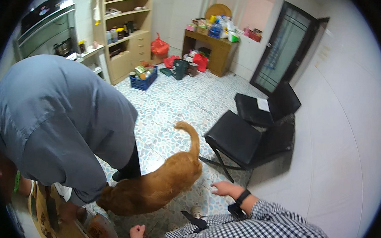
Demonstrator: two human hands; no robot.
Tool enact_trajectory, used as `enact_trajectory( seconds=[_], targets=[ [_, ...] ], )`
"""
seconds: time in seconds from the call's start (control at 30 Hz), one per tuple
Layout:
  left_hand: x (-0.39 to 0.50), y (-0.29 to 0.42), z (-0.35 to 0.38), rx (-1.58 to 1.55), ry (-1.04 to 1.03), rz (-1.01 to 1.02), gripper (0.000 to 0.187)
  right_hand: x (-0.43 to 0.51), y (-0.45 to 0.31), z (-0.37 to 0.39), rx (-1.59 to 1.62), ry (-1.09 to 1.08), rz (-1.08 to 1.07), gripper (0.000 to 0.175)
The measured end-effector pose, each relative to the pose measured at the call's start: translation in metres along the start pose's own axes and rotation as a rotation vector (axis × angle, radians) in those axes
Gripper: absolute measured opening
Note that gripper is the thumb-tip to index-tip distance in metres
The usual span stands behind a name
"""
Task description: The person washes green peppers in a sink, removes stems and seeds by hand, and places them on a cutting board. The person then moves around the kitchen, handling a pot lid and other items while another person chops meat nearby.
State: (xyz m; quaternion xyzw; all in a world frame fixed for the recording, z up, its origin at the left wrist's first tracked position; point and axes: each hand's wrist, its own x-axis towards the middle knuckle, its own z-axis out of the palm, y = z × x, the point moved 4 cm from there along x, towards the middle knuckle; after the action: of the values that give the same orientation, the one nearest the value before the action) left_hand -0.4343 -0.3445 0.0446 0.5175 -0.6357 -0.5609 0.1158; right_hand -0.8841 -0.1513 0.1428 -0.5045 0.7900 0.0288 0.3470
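Note:
My right hand (pixel 225 188), with a black band on the wrist and a checkered sleeve, hangs in the air with its fingers a little apart, holding nothing. My left hand (pixel 137 234) is at the bottom edge, its fingers curled in with nothing visible in them. Between my hands and a bent-over person in a grey-blue jacket (pixel 63 117) stands a golden-brown dog (pixel 160 186), its head beside that person's sleeve. At the lower left, the person's blurred hand is over a wooden surface (pixel 39 208). Next to it is a container with orange-red contents (pixel 100 229).
Two black chairs (pixel 233 136) stand by the right wall, one bearing a white paper. Farther back are a blue crate (pixel 143 80) of goods, bags (pixel 179 68) on the floor, a laden wooden desk (pixel 211 45), a shelf cabinet (pixel 127 26) and a glass-panelled door (pixel 283 46).

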Motion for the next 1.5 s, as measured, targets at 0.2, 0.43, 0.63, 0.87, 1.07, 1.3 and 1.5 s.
enact_trajectory(
  seconds=[0.2,0.43,0.63,0.87,1.07,1.3,1.5],
  targets=[
    [0.049,0.058,0.018,0.050,0.063,0.138,0.023,-0.011,0.017,0.019,0.279,0.022,-0.019,0.042],
    [0.085,0.107,0.097,0.272,-0.062,0.148,0.028,0.018,0.081,-0.055,0.424,0.864,-0.012,0.011],
    [0.081,0.191,0.164,0.292,0.180,0.124,0.051,0.078,0.149,-0.127,0.640,0.877,-0.074,0.019],
    [0.067,0.235,0.165,0.071,0.436,-0.092,0.052,0.152,0.166,-0.189,0.531,0.833,-0.094,0.010],
    [0.136,0.253,0.191,-0.100,0.301,0.006,0.046,0.187,0.133,-0.235,0.522,0.800,-0.185,0.009],
    [0.203,0.289,0.203,-0.784,0.160,-0.234,0.040,0.228,0.151,-0.297,0.230,0.506,0.047,0.030],
    [0.243,0.314,0.215,-0.947,0.244,-0.197,0.034,0.303,0.194,-0.335,0.237,0.307,-0.004,0.030]
  ],
)
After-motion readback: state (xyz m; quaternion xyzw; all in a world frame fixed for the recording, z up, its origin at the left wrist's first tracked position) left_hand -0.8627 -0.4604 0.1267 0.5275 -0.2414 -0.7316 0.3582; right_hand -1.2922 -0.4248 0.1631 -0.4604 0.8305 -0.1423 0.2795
